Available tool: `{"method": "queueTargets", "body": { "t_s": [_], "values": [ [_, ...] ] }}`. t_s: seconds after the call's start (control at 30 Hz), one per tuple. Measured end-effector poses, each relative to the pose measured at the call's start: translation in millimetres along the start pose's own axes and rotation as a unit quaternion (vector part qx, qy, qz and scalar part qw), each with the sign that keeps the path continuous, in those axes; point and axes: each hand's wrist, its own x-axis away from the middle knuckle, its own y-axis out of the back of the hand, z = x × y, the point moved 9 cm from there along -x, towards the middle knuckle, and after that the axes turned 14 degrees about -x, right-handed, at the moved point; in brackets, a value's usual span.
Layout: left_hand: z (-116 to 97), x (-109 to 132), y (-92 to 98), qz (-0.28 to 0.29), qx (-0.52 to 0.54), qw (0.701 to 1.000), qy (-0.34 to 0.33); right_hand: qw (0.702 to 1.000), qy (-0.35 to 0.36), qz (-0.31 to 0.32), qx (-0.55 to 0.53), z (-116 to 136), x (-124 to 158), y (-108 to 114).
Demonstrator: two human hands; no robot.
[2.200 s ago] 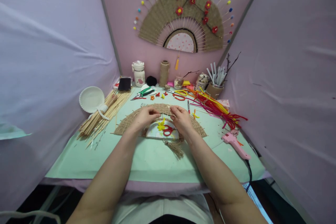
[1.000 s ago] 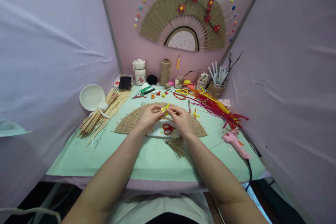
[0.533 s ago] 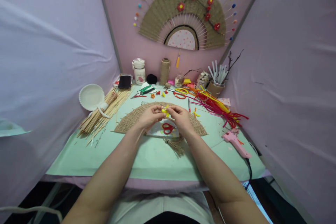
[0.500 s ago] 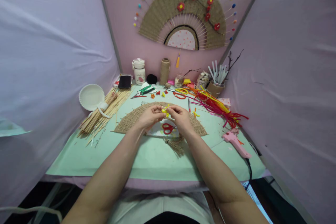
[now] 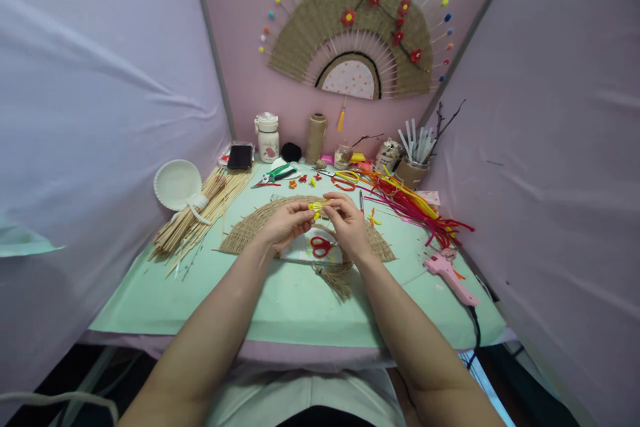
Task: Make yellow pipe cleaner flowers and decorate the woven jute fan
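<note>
Both hands are working over the half-round woven fan point(image 5: 240, 235), which is lying on the green mat point(image 5: 295, 310). The left hand point(image 5: 284, 223) is pinching a small yellow pipe-cleaner piece point(image 5: 315, 207) between thumb and fingertips. The right hand point(image 5: 349, 224) is gripping the same piece from the opposite side, its fingers curled closed on it. The piece is being held over the fan's far edge, near its middle; whether it is touching the weave cannot be told.

A red looped piece point(image 5: 320, 246) is lying on the fan's white centre, just nearer than the hands. A bundle of bamboo sticks point(image 5: 200, 213) is lying just left of the fan, with a white paper plate point(image 5: 176, 183) beyond it. A heap of red and yellow pipe cleaners point(image 5: 417, 208) is sprawling to the fan's right. A pink glue gun point(image 5: 449, 272) is resting near the fan's right tip. A twine spool point(image 5: 315, 137) is standing behind the fan, well apart.
</note>
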Motion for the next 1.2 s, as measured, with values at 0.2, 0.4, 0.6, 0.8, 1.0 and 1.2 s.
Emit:
{"method": "queueTargets", "body": {
  "t_s": [0.2, 0.4, 0.6, 0.8, 1.0, 1.2],
  "values": [
    [1.4, 1.6, -6.1, 0.043, 0.037, 0.998, 0.019, 0.999, 0.004, 0.006, 0.044, 4.1, 0.4, 1.8],
    [5.0, -0.9, -6.1, 0.055, 0.082, 0.995, 0.021, 0.999, -0.019, -0.038, 0.020, -4.9, 2.1, 10.0],
    [2.9, -3.8, -4.8, 0.047, 0.124, 0.991, -0.002, 0.998, -0.030, -0.053, 0.005, -6.8, 5.0, 8.5],
    [-2.8, -8.5, 0.7, 0.002, 0.160, 0.986, -0.048, 0.995, -0.064, -0.074, -0.036, -17.2, 9.6, 1.2],
    [5.0, -12.5, 4.5, -0.019, 0.235, 0.971, -0.032, 0.992, -0.078, -0.088, -0.049, -28.5, 15.2, -5.9],
    [6.5, -7.6, 1.0, 0.011, 0.234, 0.972, 0.007, 0.995, -0.048, -0.086, -0.011, -19.1, 12.7, -0.6]
  ]
}}
